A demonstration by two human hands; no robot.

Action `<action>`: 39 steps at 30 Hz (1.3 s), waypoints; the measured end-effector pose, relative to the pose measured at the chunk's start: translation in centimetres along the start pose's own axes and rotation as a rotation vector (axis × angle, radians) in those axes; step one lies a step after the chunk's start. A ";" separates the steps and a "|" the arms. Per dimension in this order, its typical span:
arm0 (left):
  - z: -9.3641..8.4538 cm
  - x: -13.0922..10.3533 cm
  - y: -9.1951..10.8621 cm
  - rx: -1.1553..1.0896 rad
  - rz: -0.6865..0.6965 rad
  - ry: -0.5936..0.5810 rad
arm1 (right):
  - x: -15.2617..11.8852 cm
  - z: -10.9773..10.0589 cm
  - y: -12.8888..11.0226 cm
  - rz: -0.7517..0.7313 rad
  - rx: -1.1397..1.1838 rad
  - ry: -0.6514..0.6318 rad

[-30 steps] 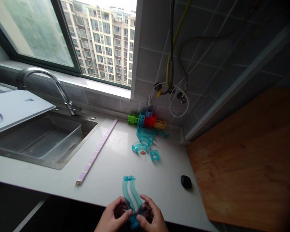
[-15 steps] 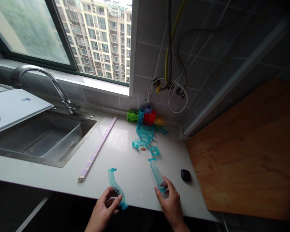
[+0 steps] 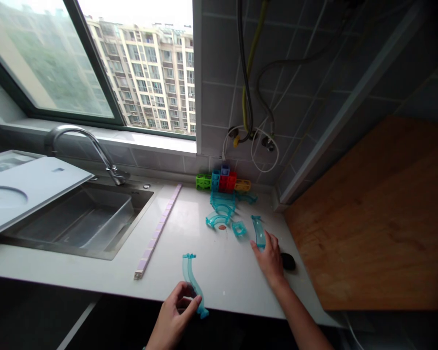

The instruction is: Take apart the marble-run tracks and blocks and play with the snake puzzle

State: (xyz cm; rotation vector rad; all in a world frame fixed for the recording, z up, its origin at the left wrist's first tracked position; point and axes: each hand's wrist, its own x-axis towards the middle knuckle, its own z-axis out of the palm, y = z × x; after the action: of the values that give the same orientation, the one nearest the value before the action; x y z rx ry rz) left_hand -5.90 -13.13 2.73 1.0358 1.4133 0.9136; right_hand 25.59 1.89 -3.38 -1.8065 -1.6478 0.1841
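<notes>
At the counter's front edge, my left hand (image 3: 178, 308) pinches a curved translucent teal track piece (image 3: 194, 279) between thumb and fingers. Farther right, my right hand (image 3: 270, 255) grips the near end of a second teal track piece (image 3: 258, 231), which points toward the wall. A square teal piece with a round hole (image 3: 239, 229) lies just left of it. Behind are curved teal pieces (image 3: 218, 219), a stack of teal track pieces (image 3: 222, 200) and another teal piece (image 3: 247, 198). Green (image 3: 203, 182), blue, red (image 3: 228, 183), purple and yellow blocks line the wall.
A long lilac strip (image 3: 158, 231) lies on the white counter (image 3: 168, 277), beside the sink (image 3: 118, 243) with its faucet (image 3: 102, 155). Partly behind my right wrist is a black rounded object (image 3: 288, 262). A wooden board (image 3: 379, 233) stands at the right.
My right hand has moved away and to the right with its track piece, close to the black object. My left hand still holds its piece at the edge. The camera view has shifted slightly.
</notes>
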 end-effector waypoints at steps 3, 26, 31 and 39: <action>0.7 -0.1 0.6 0.028 0.006 -0.060 | -4.8 -1.5 -0.5 -0.072 0.043 -0.016; 3.2 5.5 14.1 1.146 0.432 -0.153 | -8.1 -3.1 -1.1 -0.099 0.362 -0.346; 6.8 12.2 17.1 1.084 0.377 -0.226 | -8.5 -3.2 -1.0 -0.102 0.402 -0.328; 17.5 17.2 17.4 0.741 0.328 -0.522 | -8.4 -3.3 -0.6 -0.146 0.438 -0.313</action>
State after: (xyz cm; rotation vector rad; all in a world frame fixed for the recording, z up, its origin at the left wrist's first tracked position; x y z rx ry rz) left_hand 13.02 8.36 11.99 1.9416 1.1512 0.2654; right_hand 25.21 -7.16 -3.27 -1.3701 -1.7729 0.7332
